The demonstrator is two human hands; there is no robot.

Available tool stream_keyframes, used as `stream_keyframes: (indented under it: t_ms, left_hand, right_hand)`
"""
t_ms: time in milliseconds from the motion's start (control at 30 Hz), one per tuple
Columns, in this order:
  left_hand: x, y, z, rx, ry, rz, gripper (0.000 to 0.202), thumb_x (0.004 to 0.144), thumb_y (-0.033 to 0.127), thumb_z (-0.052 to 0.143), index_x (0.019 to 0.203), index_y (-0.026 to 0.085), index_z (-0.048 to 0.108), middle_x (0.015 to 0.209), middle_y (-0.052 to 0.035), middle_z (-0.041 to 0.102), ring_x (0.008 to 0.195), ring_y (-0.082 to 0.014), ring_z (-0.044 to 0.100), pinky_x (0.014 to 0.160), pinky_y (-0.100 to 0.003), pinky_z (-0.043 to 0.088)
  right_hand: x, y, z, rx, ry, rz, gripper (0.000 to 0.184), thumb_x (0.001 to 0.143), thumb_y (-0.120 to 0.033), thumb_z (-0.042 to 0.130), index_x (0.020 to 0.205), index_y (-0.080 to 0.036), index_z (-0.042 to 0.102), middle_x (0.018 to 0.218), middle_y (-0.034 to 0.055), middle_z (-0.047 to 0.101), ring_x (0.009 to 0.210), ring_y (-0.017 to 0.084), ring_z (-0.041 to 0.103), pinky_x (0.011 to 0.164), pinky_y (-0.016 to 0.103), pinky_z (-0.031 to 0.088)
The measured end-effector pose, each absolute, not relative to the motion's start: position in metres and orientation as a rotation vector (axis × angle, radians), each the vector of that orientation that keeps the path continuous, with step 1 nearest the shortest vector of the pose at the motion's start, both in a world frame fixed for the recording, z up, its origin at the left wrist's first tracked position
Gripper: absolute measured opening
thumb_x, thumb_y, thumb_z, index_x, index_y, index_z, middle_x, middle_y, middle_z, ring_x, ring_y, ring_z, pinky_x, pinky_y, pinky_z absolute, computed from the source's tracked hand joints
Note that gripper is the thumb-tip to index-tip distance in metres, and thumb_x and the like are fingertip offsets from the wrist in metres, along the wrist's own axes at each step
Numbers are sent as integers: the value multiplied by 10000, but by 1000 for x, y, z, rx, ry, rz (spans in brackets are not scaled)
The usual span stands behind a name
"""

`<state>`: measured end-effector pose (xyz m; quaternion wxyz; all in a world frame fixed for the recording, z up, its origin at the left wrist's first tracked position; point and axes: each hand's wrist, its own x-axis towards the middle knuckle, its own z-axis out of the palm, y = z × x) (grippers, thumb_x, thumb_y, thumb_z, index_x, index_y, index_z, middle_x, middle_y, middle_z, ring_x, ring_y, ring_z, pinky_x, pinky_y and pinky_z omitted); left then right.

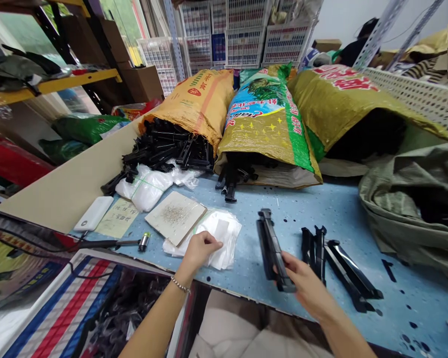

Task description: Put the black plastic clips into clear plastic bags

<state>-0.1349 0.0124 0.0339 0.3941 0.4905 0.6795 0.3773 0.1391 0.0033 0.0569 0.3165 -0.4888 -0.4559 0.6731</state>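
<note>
My right hand grips a pair of long black plastic parts near their lower end, tilted above the blue table. My left hand is closed in a pinch at the top of a stack of clear plastic bags; the fingertips press on the uppermost bag. Against that stack lies a square board with small specks scattered on it. To the right of my right hand, more black plastic parts rest on the table, some partly behind the hand.
Three woven sacks stand at the back: an orange sack spilling black parts, a green-and-gold sack and an olive sack. A wrapped plastic bundle, a white power bank and a screwdriver-like tool lie left. A grey-green sack sits right.
</note>
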Motion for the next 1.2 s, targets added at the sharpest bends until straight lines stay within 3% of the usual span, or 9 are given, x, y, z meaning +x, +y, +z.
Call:
stream_keyframes:
  t_ms: [167,367,533,700,867,967,1067,1200]
  left_hand:
    - [-127,12,34,1136,1655,1034,279,560,347,709,533,184,483,527,56,480,508,-97,452,514,-220,351]
    - [-152,3,45,1057,1624,1141,261,628,376,668,605,190,486,599,25,547,554,-117,508,567,-244,414]
    - [-164,-12,54,1306,1779,1256,100,758,283,557,707,206,519,774,-12,611,768,-160,573,726,-277,436]
    - [-143,-11,53,1267,1796,1200,197,710,273,634,758,218,451,645,58,505,588,-119,495,600,-239,414]
    - [-119,-1,49,1297,1681,1154,229,680,172,617,714,218,395,604,86,427,547,-96,428,546,-207,360]
    - [-121,-3,48,1332,1559,1214,179,719,167,581,710,213,408,661,56,481,603,-112,490,577,-221,404]
    - [-135,-8,50,1551,1578,1247,104,781,126,477,705,193,499,803,-22,568,775,-160,573,713,-288,459]
    - [-145,-13,51,1806,1832,1089,311,793,56,396,911,187,652,998,-88,619,921,-207,593,836,-364,451]
  right_hand:
    - [54,21,45,-956,-747,2249,307,625,-313,813,848,-146,684,724,20,633,607,116,571,519,215,474]
    - [37,39,23,-954,-619,2199,279,584,-302,841,717,-124,672,667,21,629,593,112,570,499,202,474]
    - [58,31,29,-1024,-704,2106,277,583,-298,839,766,-148,696,699,-2,630,599,89,532,552,196,479]
    - [64,11,44,-957,-732,2097,237,618,-295,819,769,-164,692,715,-12,609,597,84,508,570,204,474]
    - [46,14,46,-879,-673,2227,279,607,-294,829,784,-128,692,684,1,606,579,86,525,521,193,472]
    - [41,23,42,-910,-592,2193,283,571,-297,852,702,-117,678,658,8,613,569,88,542,501,184,478]
    - [47,28,36,-951,-558,2166,283,565,-300,858,688,-119,679,653,12,626,577,97,564,499,183,488]
    - [67,23,26,-996,-537,2084,290,559,-266,864,748,-124,697,678,7,637,579,88,559,532,189,509]
